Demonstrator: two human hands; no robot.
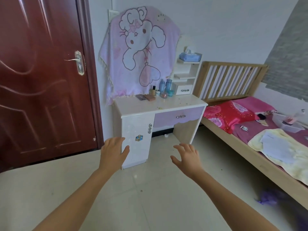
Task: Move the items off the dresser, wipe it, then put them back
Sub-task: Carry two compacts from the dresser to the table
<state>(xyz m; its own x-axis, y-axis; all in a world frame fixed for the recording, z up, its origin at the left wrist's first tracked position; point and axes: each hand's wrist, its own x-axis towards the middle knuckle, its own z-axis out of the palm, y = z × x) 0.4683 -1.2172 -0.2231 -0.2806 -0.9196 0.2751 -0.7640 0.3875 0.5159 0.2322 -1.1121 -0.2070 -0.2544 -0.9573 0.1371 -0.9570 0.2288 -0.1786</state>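
A white and lilac dresser (pixel 181 102) stands against the far wall. At the back of its top sit two flat make-up palettes (pixel 146 97), two tall blue bottles (pixel 165 85), a small dark-capped bottle (pixel 153 91) and some little jars (pixel 167 94). Crumbs speckle the top. My left hand (pixel 113 152) and my right hand (pixel 187 156) are stretched out in front of me, fingers spread, holding nothing, well short of the dresser.
A pink cartoon cloth (pixel 140 52) drapes the mirror. A small white shelf unit (pixel 185 77) carries a blue tissue pack (pixel 190 56). A red door (pixel 41 77) is at the left, a wooden bed (pixel 233 140) with bedding and papers at the right. Pale tiled floor lies between.
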